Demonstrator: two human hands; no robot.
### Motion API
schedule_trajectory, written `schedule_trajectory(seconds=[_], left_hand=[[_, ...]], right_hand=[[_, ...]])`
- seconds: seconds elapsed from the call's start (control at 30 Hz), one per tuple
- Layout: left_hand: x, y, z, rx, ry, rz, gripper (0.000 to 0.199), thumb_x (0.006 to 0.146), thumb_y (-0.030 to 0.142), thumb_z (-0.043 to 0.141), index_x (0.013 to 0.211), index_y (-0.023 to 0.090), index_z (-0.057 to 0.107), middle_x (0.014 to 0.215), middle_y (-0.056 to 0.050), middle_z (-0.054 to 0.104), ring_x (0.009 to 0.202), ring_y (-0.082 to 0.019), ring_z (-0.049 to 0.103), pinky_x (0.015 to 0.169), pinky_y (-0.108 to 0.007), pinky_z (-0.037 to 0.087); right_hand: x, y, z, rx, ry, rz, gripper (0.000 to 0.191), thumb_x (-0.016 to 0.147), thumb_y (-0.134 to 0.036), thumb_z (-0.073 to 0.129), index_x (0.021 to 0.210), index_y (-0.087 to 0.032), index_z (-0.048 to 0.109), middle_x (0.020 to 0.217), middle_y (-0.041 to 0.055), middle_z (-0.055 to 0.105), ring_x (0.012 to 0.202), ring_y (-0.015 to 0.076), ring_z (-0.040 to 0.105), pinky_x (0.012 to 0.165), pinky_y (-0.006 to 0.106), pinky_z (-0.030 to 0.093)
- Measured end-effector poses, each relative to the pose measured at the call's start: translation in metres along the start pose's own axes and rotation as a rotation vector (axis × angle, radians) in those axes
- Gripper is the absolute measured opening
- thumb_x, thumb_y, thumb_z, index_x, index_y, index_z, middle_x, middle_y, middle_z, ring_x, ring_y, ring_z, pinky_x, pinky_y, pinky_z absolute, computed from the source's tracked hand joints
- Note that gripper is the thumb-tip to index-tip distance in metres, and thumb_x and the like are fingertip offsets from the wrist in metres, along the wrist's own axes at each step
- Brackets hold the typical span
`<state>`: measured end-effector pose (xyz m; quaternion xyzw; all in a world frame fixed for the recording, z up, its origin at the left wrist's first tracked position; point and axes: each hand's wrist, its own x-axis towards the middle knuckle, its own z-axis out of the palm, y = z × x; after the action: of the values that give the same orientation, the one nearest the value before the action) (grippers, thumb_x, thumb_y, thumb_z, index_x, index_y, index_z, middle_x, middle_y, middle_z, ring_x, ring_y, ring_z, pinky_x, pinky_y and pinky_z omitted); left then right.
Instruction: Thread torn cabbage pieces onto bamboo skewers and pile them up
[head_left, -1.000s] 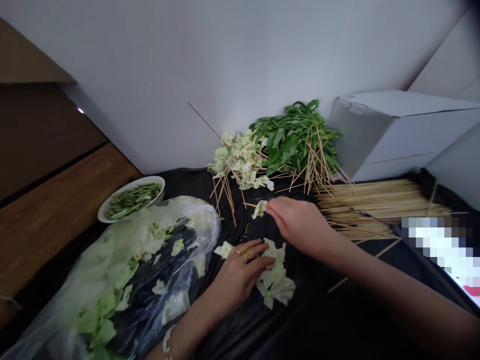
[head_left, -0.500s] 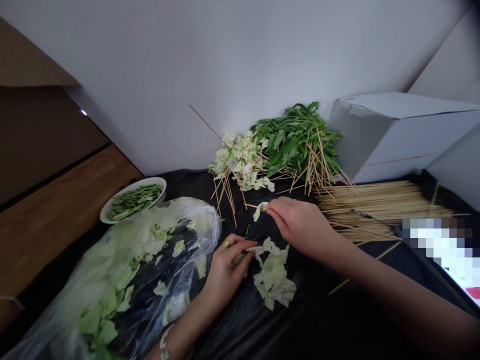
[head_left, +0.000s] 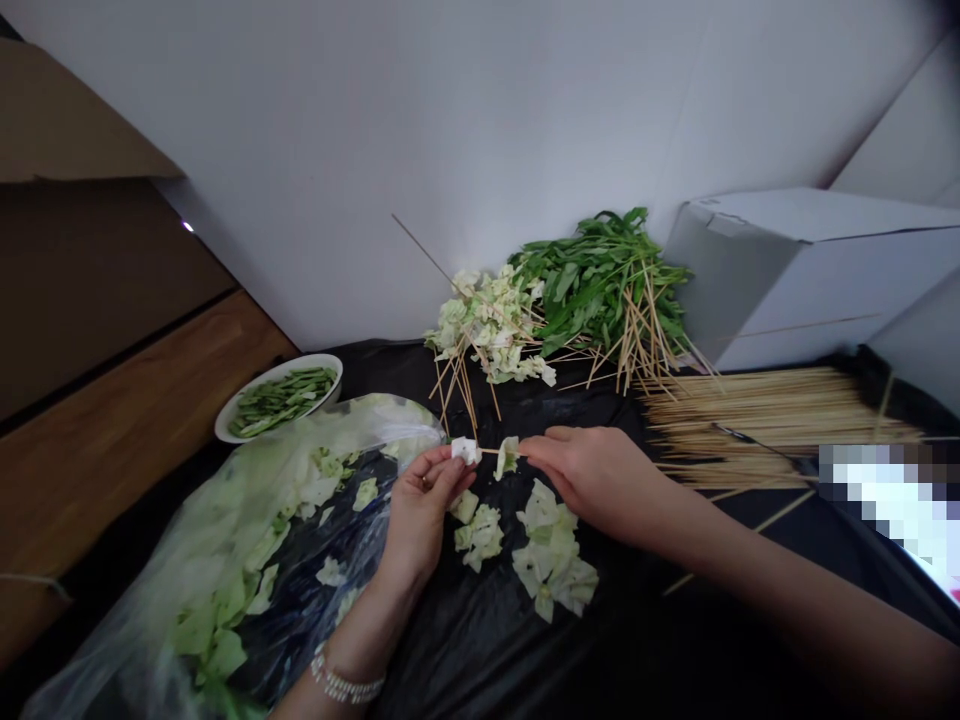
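My left hand (head_left: 421,510) pinches a small white cabbage piece (head_left: 464,451) at the left end of a thin wooden skewer (head_left: 487,451). My right hand (head_left: 592,475) is closed round the skewer's other end, beside a pale green cabbage piece (head_left: 507,457) threaded on it. Just below the hands, loose cabbage leaves (head_left: 551,560) and a smaller leaf cluster (head_left: 480,537) lie on the black sheet (head_left: 465,640). A clear plastic bag (head_left: 217,530) with more cabbage pieces is left of my left hand.
Skewered cabbage (head_left: 487,320) and leafy green skewers (head_left: 592,275) are piled by the wall. Bare skewers (head_left: 780,405) lie at right, before a white box (head_left: 810,270). A bowl of cut green vegetables (head_left: 277,400) stands at left; a pixelated bright screen (head_left: 892,510) is at right.
My left hand has moved up and left, bringing a white piece to the skewer's end. My right hand has moved slightly down. A smaller leaf cluster is now uncovered between them.
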<state>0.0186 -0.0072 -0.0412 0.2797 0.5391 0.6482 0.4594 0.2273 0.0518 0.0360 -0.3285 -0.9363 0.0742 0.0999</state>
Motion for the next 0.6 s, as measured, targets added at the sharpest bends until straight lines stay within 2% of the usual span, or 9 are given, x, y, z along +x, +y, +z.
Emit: schedule_trajectory(seconds=[0.43, 0.6], left_hand=[[-0.005, 0.0, 0.004, 0.013, -0.005, 0.044, 0.036, 0.066, 0.033, 0.084, 0.092, 0.016, 0.066, 0.08, -0.001, 0.076, 0.078, -0.016, 0.073, 0.087, -0.035, 0.058], [-0.008, 0.001, 0.004, -0.002, -0.036, 0.064, 0.034, 0.07, 0.031, 0.082, 0.095, 0.015, 0.067, 0.087, -0.004, 0.077, 0.084, -0.018, 0.073, 0.09, -0.036, 0.057]], right_hand=[[0.003, -0.004, 0.013, -0.025, -0.055, 0.014, 0.023, 0.093, -0.015, 0.049, 0.106, -0.024, 0.065, 0.084, 0.0017, 0.067, 0.066, 0.0136, 0.06, 0.053, 0.027, 0.027], [0.002, -0.007, 0.016, -0.043, -0.04, 0.035, 0.021, 0.093, -0.016, 0.047, 0.103, -0.022, 0.065, 0.083, 0.0026, 0.066, 0.067, 0.016, 0.062, 0.052, 0.028, 0.027]])
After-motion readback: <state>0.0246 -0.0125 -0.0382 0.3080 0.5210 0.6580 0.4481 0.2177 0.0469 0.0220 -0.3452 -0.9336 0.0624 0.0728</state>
